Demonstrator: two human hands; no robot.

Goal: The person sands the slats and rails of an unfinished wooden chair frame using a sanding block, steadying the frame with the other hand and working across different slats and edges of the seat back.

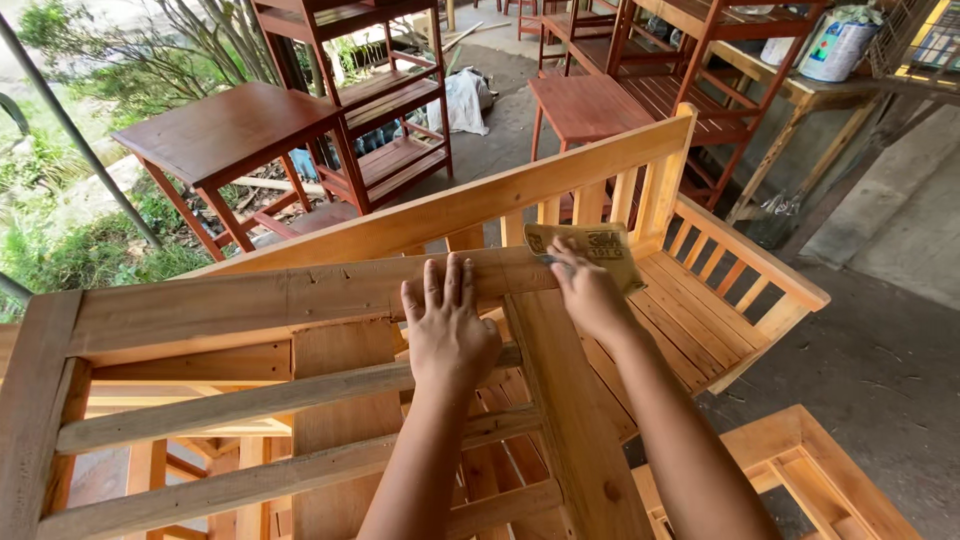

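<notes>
An unfinished wooden bench frame is filling the near half of the scene, its pale rails and slats running from the near left up toward the far right, where a slatted seat is sloping away over the concrete floor. The frame is looking heavy and rigid, the kind of piece that is better steadied than lifted, and its broad top rail is offering the best flat surface to lean on.

The left hand is lying flat on that rail, fingers spread and pointing far, pressing down near the joint with an upright post. Just to its right, the right hand is pinching a sheet of sandpaper against the far edge of the rail, fingers curled over it. The sheet is looking thin, light and floppy, its tan backing facing up, so it is likely handling best folded or held flat under the fingers rather than by a corner.

Farther off on the left, a dark red stained table and a red shelving unit are standing near greenery; a red stool is sitting behind the bench back.
</notes>
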